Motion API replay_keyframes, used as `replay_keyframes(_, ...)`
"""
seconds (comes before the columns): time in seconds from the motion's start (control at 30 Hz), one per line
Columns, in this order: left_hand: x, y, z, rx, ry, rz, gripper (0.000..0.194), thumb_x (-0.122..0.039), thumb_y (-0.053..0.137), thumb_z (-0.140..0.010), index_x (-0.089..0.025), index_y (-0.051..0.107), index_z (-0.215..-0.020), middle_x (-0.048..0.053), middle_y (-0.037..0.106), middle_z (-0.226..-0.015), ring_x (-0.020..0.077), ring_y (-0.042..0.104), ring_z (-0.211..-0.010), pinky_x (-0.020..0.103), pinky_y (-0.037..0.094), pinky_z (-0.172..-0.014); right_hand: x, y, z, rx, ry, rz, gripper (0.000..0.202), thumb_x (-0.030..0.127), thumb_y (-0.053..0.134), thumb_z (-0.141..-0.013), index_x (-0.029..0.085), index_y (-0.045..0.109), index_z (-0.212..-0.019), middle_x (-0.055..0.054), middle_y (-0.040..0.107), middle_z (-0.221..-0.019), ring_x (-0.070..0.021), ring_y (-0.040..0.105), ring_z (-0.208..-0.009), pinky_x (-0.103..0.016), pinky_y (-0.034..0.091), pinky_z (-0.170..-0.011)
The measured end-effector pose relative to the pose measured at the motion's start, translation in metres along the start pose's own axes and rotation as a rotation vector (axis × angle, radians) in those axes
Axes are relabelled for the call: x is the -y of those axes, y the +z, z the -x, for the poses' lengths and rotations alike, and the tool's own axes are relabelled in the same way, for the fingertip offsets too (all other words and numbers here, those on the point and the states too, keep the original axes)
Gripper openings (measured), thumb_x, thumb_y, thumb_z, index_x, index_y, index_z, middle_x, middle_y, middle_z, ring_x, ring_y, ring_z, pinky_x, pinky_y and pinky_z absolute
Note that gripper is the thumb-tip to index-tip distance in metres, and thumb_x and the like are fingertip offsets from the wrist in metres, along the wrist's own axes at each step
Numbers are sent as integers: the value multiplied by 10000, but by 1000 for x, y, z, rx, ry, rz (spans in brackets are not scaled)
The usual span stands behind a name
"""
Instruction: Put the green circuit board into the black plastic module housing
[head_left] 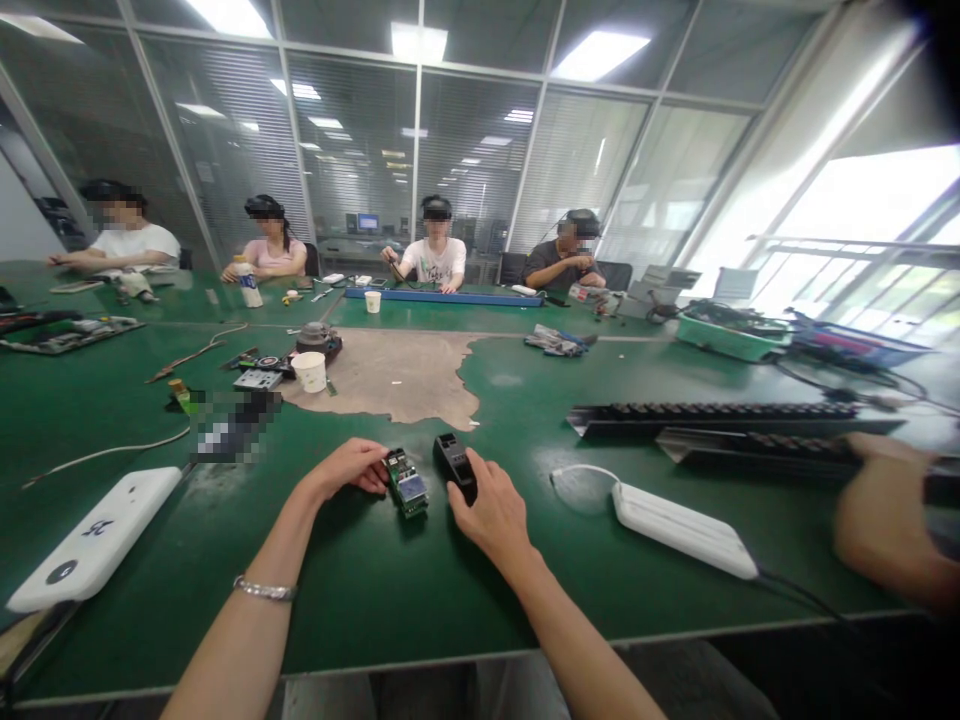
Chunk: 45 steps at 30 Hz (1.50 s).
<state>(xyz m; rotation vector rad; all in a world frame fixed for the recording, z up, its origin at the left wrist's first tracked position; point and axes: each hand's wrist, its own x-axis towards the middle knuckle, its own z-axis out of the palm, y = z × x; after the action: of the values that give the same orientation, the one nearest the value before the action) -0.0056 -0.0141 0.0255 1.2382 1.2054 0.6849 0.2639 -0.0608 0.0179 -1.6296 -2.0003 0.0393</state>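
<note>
My left hand [349, 466], with a silver bracelet at the wrist, pinches the upper left edge of a small green circuit board [410, 488]. A greyish display-like rectangle and small parts show on the board's face. Just right of it, my right hand [496, 508] has its thumb and fingers around a black plastic housing [451, 456]. The housing's lower end is partly hidden by that hand. A gap separates the board from the housing, and both are above or on the green tabletop [360, 610] close in front of me.
White power strips [684, 530] [105, 535] lie at right and left. Black slotted rails [720, 412] sit on the right, near another person's blurred arm [892, 520]. A paper cup [310, 372] stands on a worn brown patch [390, 375]. Several people sit across the table.
</note>
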Motion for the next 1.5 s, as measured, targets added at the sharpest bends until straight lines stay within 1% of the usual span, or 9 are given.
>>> replay_keyframes(0.13,2,-1,-1,0,1,8,481,-568,658,-801,-106,658,-935,106,729,-786,185,717,-651,253,537,-587,-6,3,1,-25,-23,-30,535,312,523,-904,184,453,-1418,-106,653,-1084,-262,560,-1036,-369,474,-857)
replay_keyframes(0.27,3,-2,0,10,11,12,478,-570,661,-798,-103,651,-903,115,731,-805,179,715,-649,258,540,-601,-1,-2,1,-68,-37,-142,534,330,538,-904,146,474,-1401,-118,661,-1139,-259,572,-1038,-395,464,-909)
replay_keyframes(0.5,2,-6,4,-22,24,59,522,-562,677,-785,-112,624,-1045,102,725,-813,174,710,-638,238,530,-570,48,-24,7,-116,-113,-334,522,373,554,-906,133,510,-1368,-132,657,-1159,-251,596,-1030,-365,481,-881)
replay_keyframes(0.63,0,-7,7,-43,42,55,546,-571,647,-805,-111,610,-1097,82,713,-786,158,693,-600,230,522,-549,71,-20,8,-103,-114,-322,501,365,558,-900,117,540,-1335,-132,661,-1178,-255,592,-1032,-378,465,-921)
replay_keyframes(0.77,1,-10,7,-73,77,42,577,-614,610,-809,-127,605,-1118,62,701,-757,148,671,-555,214,485,-493,82,-12,9,-84,-131,-263,478,344,557,-894,134,549,-1324,-119,657,-1194,-259,581,-1043,-391,441,-957)
replay_keyframes(1.0,5,-10,0,-128,127,-42,649,-706,548,-792,-126,623,-1074,40,681,-708,125,611,-475,207,420,-430,89,-8,12,-70,-114,-157,511,334,553,-893,136,510,-1362,-125,660,-1157,-255,573,-1041,-375,442,-923)
replay_keyframes(1.17,6,-7,-2,-179,173,-104,585,-691,546,-795,-124,646,-896,37,666,-682,109,568,-451,199,374,-402,89,-2,16,-35,-108,-132,514,319,566,-879,150,509,-1361,-115,665,-1149,-257,572,-1051,-371,448,-919)
replay_keyframes(1.33,9,-3,-6,-198,261,-137,551,-662,537,-820,-130,660,-895,17,633,-657,90,514,-418,192,332,-376,83,10,25,-18,-97,-135,492,305,568,-878,152,526,-1344,-114,664,-1161,-265,578,-1071,-387,446,-952)
replay_keyframes(1.5,12,0,-12,-177,307,-215,518,-659,547,-819,-161,597,-682,-24,519,-486,92,463,-386,193,308,-383,76,19,31,-50,-120,-145,532,326,545,-903,133,479,-1395,-131,642,-1210,-277,575,-1085,-425,452,-976)
